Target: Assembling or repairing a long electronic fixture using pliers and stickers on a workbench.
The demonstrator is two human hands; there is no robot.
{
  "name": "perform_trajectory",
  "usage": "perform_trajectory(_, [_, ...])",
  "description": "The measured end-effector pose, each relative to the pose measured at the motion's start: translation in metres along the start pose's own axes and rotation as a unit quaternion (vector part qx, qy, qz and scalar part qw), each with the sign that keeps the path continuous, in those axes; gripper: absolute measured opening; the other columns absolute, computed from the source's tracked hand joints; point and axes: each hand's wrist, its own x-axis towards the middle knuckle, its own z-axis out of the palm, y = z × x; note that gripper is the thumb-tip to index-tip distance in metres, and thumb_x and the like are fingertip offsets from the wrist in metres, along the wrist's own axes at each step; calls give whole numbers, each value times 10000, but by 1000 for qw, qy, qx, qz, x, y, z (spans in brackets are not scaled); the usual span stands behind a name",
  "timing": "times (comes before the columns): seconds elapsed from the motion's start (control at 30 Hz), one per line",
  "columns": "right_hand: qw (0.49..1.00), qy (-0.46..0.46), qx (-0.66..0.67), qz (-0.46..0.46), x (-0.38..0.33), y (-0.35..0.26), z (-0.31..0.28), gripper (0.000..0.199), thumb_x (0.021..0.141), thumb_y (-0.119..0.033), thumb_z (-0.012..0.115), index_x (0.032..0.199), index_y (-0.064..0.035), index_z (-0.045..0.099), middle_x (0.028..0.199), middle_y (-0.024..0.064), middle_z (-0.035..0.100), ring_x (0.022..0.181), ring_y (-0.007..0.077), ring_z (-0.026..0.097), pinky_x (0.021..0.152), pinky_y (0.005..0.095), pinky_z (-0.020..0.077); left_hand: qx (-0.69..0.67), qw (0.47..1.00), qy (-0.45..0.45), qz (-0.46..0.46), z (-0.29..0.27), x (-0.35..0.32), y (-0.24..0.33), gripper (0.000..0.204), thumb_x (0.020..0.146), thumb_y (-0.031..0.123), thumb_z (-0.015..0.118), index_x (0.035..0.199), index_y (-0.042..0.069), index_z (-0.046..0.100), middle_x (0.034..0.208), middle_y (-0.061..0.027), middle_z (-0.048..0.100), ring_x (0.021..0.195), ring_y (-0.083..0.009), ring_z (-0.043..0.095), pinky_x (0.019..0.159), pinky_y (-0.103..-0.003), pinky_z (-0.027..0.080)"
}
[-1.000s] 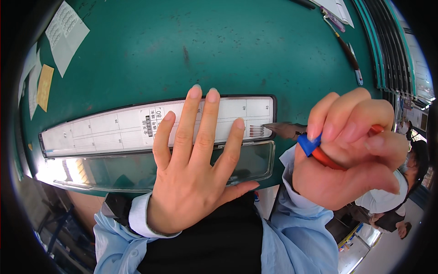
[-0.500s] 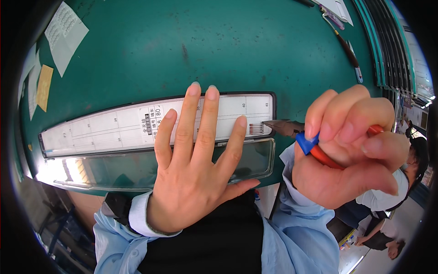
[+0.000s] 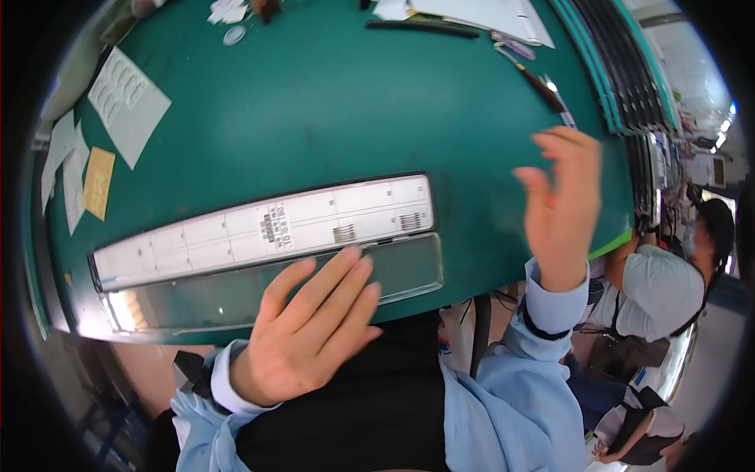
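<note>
A long narrow black-edged case (image 3: pixel 431 197) lies slantwise across the table, its clear lid (image 3: pixel 413 271) folded open toward me. Inside is a white card (image 3: pixel 307 207) with printed lines and a label. Two small rows of short thin dark pieces, one row (image 3: pixel 344 234) near the middle and another row (image 3: pixel 410 222) by the right end, show on the card. My left hand (image 3: pixel 311 330) is open over the lid, fingers stretched and fingertips near the case's front edge. Open as well, with nothing seen in it, my right hand (image 3: pixel 562 204) is raised right of the case, slightly blurred.
Papers (image 3: pixel 130 102) and a tan slip (image 3: pixel 99 183) lie at the left. Toward the far right are a dark rod (image 3: pixel 421 29), white sheets (image 3: pixel 503 20) and a thin-handled tool (image 3: pixel 543 86). Stacked dark frames (image 3: pixel 629 86) line the right edge. A person (image 3: pixel 661 283) sits beyond.
The pliers with red and blue handles have left my right hand and are out of view. My left hand has come off the card toward me, uncovering the middle row. The view has shifted.
</note>
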Motion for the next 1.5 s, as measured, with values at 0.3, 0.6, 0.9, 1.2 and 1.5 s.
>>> perform_trajectory(0.3, [999, 4, 24, 40, -40, 24, 1, 430, 840, -387, 694, 1120, -76, 595, 1347, 172, 447, 1189, 336, 435, 1006, 460, 272, 7, 998, -59, 21, -6, -13, -3, 356, 763, -46, 504, 1091, -76, 642, 1141, -191, 662, 1174, -353, 593, 1010, -486, 428])
perform_trajectory(0.6, [827, 380, -144, 389, -230, 207, -64, 171, 922, -151, 565, 1044, -53, 633, 1006, 101, 686, 917, 263, 647, 813, 374, 446, -15, 1000, -9, 15, 18, 14, 5, 404, 754, -132, 455, 1122, -82, 615, 1158, -212, 651, 1196, -371, 576, 1027, -495, 407])
perform_trajectory(0.9, [909, 184, -222, 300, -254, 238, -55, 252, 926, -42, 542, 1162, -69, 627, 1249, 100, 635, 1215, 241, 564, 1026, 413, 356, 1, 1000, 2, 12, 21, 8, -2, 391, 796, -134, 425, 1133, -75, 613, 1163, -212, 652, 1185, -380, 581, 1025, -492, 411])
perform_trajectory(1.2, [891, 315, -60, 320, -244, 252, -57, 71, 816, 76, 618, 872, 33, 614, 1041, 150, 687, 1023, 281, 656, 865, 340, 503, -32, 999, 9, 38, 15, 16, 2, 537, 715, -154, 388, 1194, -46, 605, 1229, -188, 625, 1229, -344, 556, 1041, -467, 398])
perform_trajectory(1.5, [894, 303, -35, 328, -252, 262, -55, 140, 775, 69, 666, 817, 0, 552, 1037, 147, 624, 1022, 291, 611, 897, 362, 480, -37, 999, 12, 32, 14, 15, 2, 542, 715, -149, 388, 1195, -35, 613, 1230, -186, 625, 1230, -345, 554, 1041, -465, 397])
